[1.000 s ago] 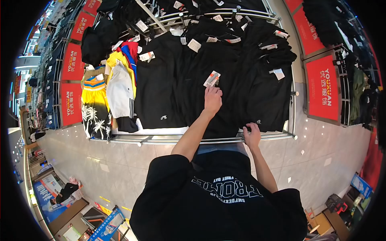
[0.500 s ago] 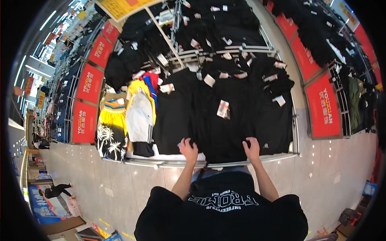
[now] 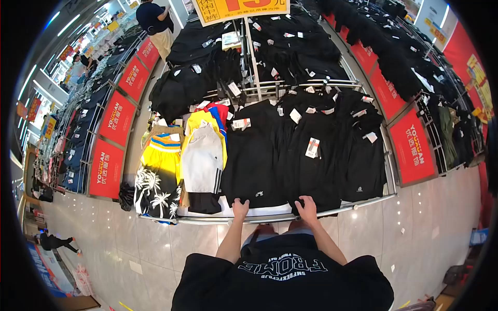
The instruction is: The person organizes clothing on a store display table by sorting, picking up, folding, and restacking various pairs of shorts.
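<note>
At left, the yellow palm-print shorts (image 3: pixel 157 158) lie beside the grey shorts (image 3: pixel 203 158). Next, your left hand (image 3: pixel 239 208) is at the near left corner of the black garment (image 3: pixel 254 166), which lies flat at the front of the display; your right hand (image 3: pixel 307 208) is by its near right corner. You seem to be handling that front edge; shifting the cloth would call for an even hold at both corners. Whether either hand pinches fabric, you cannot tell: fingertips blend into folds. Rightward, the white tag's (image 3: pixel 312 147) print is unreadable.
</note>
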A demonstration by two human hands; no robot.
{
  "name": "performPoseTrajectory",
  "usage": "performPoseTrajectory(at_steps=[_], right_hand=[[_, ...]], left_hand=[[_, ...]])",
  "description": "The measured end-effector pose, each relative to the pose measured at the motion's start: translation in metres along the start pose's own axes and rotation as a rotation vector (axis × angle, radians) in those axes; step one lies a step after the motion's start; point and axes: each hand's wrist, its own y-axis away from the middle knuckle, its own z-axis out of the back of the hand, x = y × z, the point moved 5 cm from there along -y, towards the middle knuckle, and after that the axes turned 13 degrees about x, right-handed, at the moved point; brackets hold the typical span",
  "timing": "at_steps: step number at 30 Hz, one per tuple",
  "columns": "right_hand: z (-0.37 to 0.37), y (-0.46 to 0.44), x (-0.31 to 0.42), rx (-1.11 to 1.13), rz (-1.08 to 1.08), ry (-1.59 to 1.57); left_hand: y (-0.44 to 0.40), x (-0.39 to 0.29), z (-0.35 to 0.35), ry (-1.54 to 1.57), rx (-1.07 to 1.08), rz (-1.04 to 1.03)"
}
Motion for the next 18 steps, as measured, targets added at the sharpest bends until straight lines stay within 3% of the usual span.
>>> performPoseTrajectory(at_steps=[1, 3, 4, 7, 8, 10, 13, 15, 17, 18], right_hand=[[-0.005, 0.007, 0.002, -0.002, -0.009, 0.003], [-0.017, 0.017, 0.003, 0.046, -0.068, 0.111], [-0.019, 0.017, 0.002, 0.046, -0.065, 0.102], [-0.017, 0.017, -0.001, 0.049, -0.087, 0.102], [-0.016, 0.016, -0.002, 0.047, -0.092, 0.1], [-0.019, 0.013, -0.005, 0.108, -0.108, 0.142], [-0.023, 0.012, -0.007, 0.128, -0.102, 0.151], [-0.023, 0.011, -0.005, 0.125, -0.111, 0.156], [-0.021, 0.011, -0.003, 0.138, -0.121, 0.133], [-0.022, 0.012, -0.002, 0.146, -0.119, 0.132]], left_hand=[[-0.006, 0.011, -0.003, -0.002, 0.01, 0.0], [-0.021, 0.032, -0.001, 0.459, -0.176, 0.055], [-0.012, 0.029, 0.003, 0.763, -0.194, 0.25], [-0.013, 0.042, -0.001, 1.15, -0.326, 0.519], [-0.019, 0.05, -0.002, 1.144, -0.324, 0.52], [-0.022, 0.044, -0.011, 1.324, 0.001, 0.484], [-0.022, 0.038, -0.016, 1.222, 0.23, 0.444], [-0.02, 0.036, -0.01, 1.012, 0.183, 0.318], [-0.021, 0.046, -0.006, 0.931, 0.136, 0.341], [-0.02, 0.049, -0.001, 0.853, -0.003, 0.383]])
